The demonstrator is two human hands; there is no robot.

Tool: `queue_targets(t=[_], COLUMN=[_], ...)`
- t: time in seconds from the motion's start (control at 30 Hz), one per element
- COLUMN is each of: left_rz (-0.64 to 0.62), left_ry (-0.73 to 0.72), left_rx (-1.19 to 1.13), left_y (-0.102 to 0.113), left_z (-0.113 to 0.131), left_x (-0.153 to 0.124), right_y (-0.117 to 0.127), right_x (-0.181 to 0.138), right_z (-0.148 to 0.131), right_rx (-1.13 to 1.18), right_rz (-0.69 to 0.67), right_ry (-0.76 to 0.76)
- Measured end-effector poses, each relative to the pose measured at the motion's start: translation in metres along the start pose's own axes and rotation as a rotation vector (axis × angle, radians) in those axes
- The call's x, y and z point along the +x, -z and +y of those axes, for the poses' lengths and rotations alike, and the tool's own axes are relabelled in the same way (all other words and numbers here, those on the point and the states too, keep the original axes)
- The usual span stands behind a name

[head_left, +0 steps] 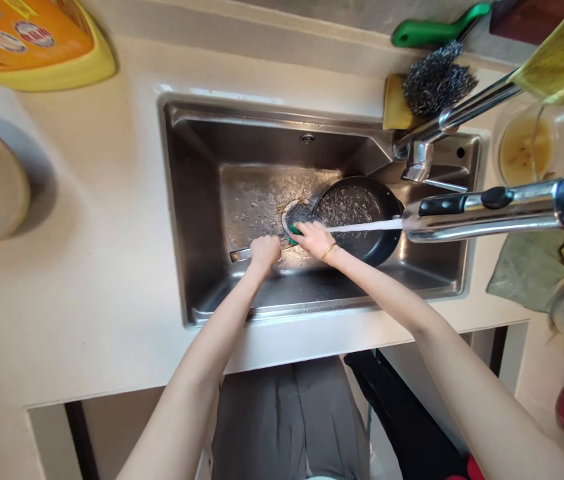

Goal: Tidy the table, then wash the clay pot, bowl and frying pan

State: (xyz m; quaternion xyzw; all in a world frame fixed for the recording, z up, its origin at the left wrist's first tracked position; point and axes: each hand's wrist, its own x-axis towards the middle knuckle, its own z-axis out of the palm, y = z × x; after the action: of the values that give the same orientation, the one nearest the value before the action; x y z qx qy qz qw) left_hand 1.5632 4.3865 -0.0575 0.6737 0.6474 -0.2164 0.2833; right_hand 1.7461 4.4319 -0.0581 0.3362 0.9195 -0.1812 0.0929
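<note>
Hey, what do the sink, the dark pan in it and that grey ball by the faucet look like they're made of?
The sink looks like brushed stainless steel: grey, with soft reflections on its walls. The pan seems to be metal with a dark nonstick coating, black and glossy where it is wet. The grey ball looks like a steel wool scourer, a tangle of shiny wire coils.

The sink (202,200) is grey steel, its floor speckled with water drops. In it lies a black frying pan (359,217), and at nine o'clock of the pan a green sponge (293,230). At one o'clock, dark grey steel wool (435,80) rests on a yellow sponge (395,107). The counter (87,267) is cream. The right wrist wears a gold bangle (329,251).
</note>
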Motion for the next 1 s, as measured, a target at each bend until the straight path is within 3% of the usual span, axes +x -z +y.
queue_targets(t=[0.33, 0.53, 0.67, 0.73, 0.83, 1.0], left_rz=[0.001, 0.001, -0.003, -0.005, -0.002, 0.071], left_ry=[-0.003, 0.004, 0.006, 0.007, -0.001, -0.054], left_rx=[-0.017, -0.017, -0.012, -0.01, -0.008, -0.009], left_y=[0.0, 0.001, 0.001, 0.001, 0.001, 0.0], left_z=[0.002, 0.003, 0.004, 0.005, 0.004, 0.0], left_x=[0.001, 0.001, 0.001, 0.001, 0.001, -0.005], right_y=[-0.021, -0.016, -0.012, -0.013, -0.017, -0.019], right_x=[-0.03, -0.029, -0.026, -0.028, -0.026, 0.0], right_z=[-0.016, -0.018, -0.023, -0.024, -0.014, 0.014], right_rx=[0.038, 0.074, 0.075, 0.111, 0.301, 1.047], right_rz=[0.031, -0.015, 0.02, 0.015, 0.106, 0.522], right_ry=[-0.144, -0.145, -0.272, -0.234, -0.315, -0.627])
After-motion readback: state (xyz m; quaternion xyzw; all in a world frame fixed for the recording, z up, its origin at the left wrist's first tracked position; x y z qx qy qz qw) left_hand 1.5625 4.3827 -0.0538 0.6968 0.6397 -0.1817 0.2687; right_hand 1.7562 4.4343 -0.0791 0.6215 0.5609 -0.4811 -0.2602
